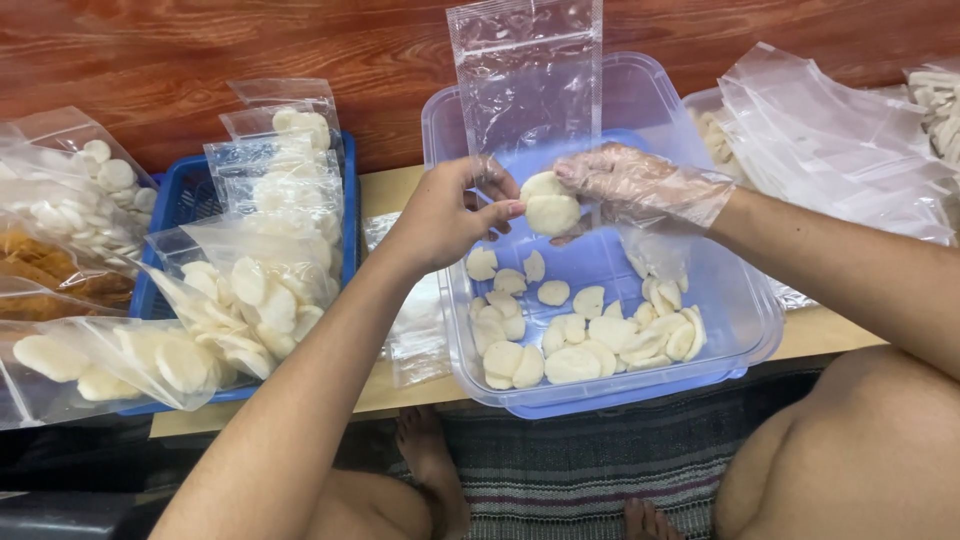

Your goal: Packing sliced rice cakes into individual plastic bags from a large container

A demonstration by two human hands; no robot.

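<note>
Crackers [551, 208], pale round stack, above clear tub [745, 300]; pinched by gloved right hand [640, 185] fingers. Left hand [450, 212], bare, fingertips pressed on clear zip bag [525, 85], upright over tub. Filled bags in blue basket [185, 195], left of tub.

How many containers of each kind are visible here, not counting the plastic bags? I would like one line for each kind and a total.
Clear plastic tub, holding loose white crackers: 1
Blue basket, holding filled bags: 1
Total: 2

The left hand holds an empty clear bag; the gloved right hand holds a stack of crackers above the tub.
</note>
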